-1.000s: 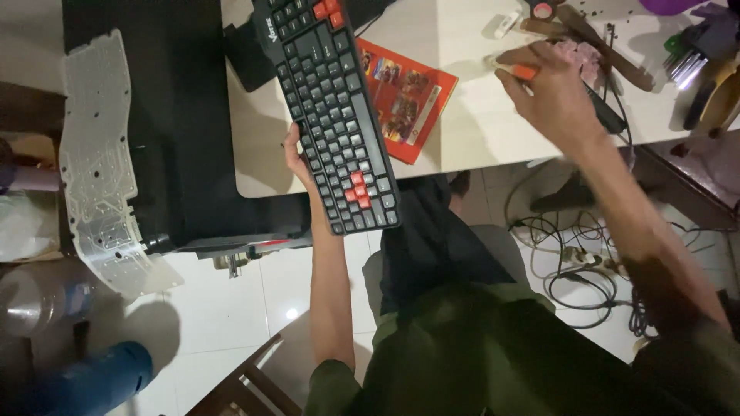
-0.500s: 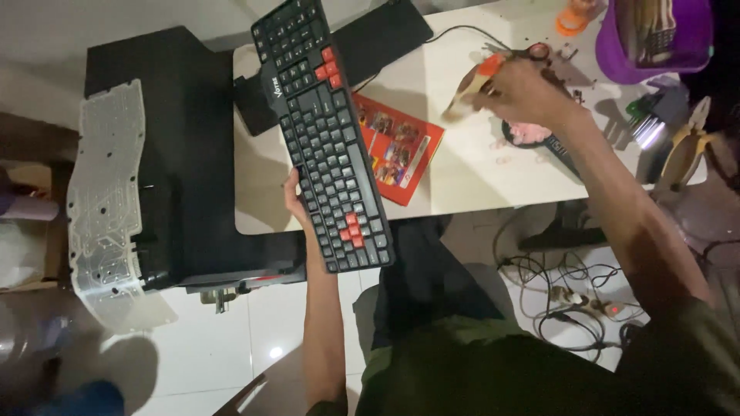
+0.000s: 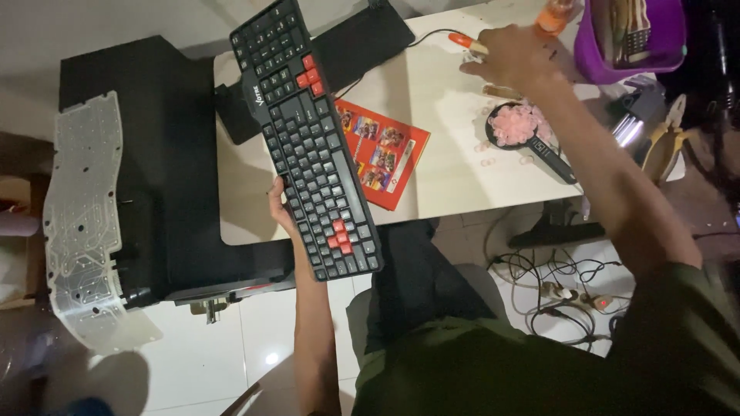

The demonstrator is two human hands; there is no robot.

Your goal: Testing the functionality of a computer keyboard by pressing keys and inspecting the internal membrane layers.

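Observation:
My left hand (image 3: 280, 206) grips the left edge of a black keyboard (image 3: 308, 146) with a few red keys, holding it tilted over the white table (image 3: 432, 177). My right hand (image 3: 515, 55) reaches to the table's far side and is closed on a tool with an orange handle (image 3: 462, 40). Just below that hand lies a black scoop-like dish of small pink rubber domes (image 3: 515, 123), with a few loose ones scattered beside it.
A red booklet (image 3: 381, 150) lies under the keyboard's right side. A clear membrane sheet (image 3: 85, 231) hangs over a black case (image 3: 166, 169) at left. A purple bin (image 3: 632, 38), pliers (image 3: 667, 135) and floor cables (image 3: 563, 285) sit at right.
The view has shifted so the table sits lower in frame. My right hand, with the orange-handled tool, has moved away from the pink domes toward the table's far edge. The left hand keeps its grip.

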